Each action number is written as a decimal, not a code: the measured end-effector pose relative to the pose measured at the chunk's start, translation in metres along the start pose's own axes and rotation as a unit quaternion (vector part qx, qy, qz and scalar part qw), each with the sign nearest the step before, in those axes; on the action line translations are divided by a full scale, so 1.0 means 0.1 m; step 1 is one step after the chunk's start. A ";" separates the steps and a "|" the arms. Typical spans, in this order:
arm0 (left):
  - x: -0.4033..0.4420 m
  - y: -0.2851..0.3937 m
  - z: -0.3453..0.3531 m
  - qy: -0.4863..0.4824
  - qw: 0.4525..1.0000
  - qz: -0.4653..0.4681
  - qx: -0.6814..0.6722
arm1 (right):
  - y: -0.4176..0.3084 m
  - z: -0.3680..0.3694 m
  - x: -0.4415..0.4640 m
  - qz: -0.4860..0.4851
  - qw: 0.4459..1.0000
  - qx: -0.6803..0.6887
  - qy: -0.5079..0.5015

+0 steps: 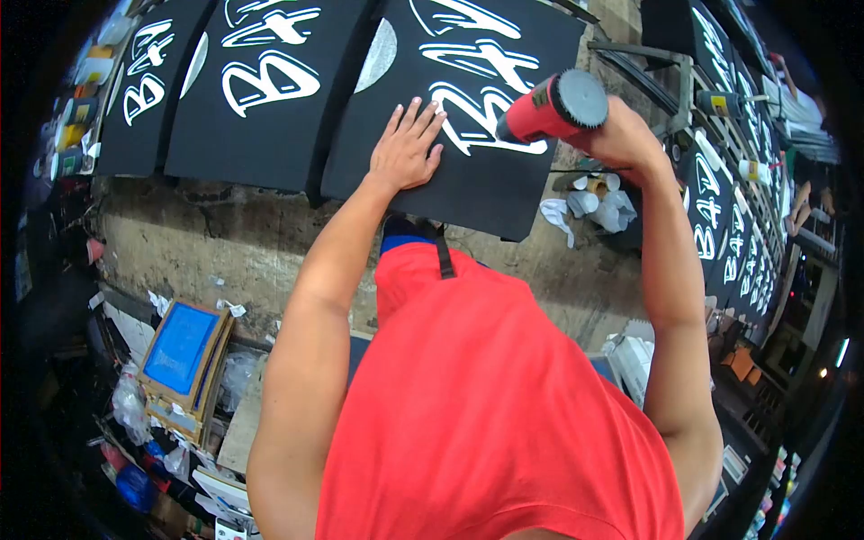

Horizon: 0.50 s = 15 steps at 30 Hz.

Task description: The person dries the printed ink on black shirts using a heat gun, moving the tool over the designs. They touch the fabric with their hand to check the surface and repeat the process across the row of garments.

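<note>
The black panel (pixel 472 202) in the middle is bearing what looks like stylised white "BAD"; left panels (pixel 202 148) are showing "BA"; right panels (pixel 710 191) are repeating "BAD".

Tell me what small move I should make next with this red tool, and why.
Perhaps sweep the red tool slowly away from you along the white lettering: your right hand holds it over the letter nearest you, while your left hand lies flat on the black panel, possibly steadying it.
</note>
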State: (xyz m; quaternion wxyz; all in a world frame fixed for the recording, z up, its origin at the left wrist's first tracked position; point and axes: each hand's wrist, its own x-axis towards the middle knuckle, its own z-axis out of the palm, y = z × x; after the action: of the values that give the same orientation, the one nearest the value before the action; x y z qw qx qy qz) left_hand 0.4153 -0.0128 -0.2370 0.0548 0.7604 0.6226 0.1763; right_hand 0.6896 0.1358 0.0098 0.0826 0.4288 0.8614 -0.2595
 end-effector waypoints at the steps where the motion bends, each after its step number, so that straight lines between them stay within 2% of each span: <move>1: 0.00 0.00 0.00 0.005 1.000 0.003 -0.005 | 0.03 0.02 0.07 0.000 1.000 0.000 -0.001; 3: 0.01 0.00 0.00 0.012 1.000 0.005 -0.011 | 0.09 0.07 0.21 -0.082 0.992 -0.056 0.077; 9: -0.01 0.01 -0.04 0.023 0.999 0.010 -0.022 | 0.05 0.05 0.45 -0.126 0.991 0.004 0.032; 11: -0.01 0.00 -0.04 0.024 0.999 0.011 -0.026 | -0.03 0.08 0.39 -0.145 0.986 -0.032 0.078; 12: 0.00 0.00 -0.04 0.025 0.999 0.010 -0.026 | -0.05 0.07 0.33 -0.146 0.986 -0.033 0.078; 14: 0.00 -0.01 -0.02 0.023 0.999 0.015 -0.027 | -0.09 0.04 0.16 -0.055 0.998 0.017 0.004; 15: -0.01 -0.01 -0.01 0.023 0.999 0.014 -0.027 | -0.07 0.05 0.07 -0.056 0.998 0.016 0.004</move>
State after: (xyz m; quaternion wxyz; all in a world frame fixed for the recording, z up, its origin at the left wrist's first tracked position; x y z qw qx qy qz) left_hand 0.4138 -0.0132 -0.2368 0.0585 0.7633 0.6077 0.2114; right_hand 0.6794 0.1343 0.0052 0.0578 0.3824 0.8799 -0.2761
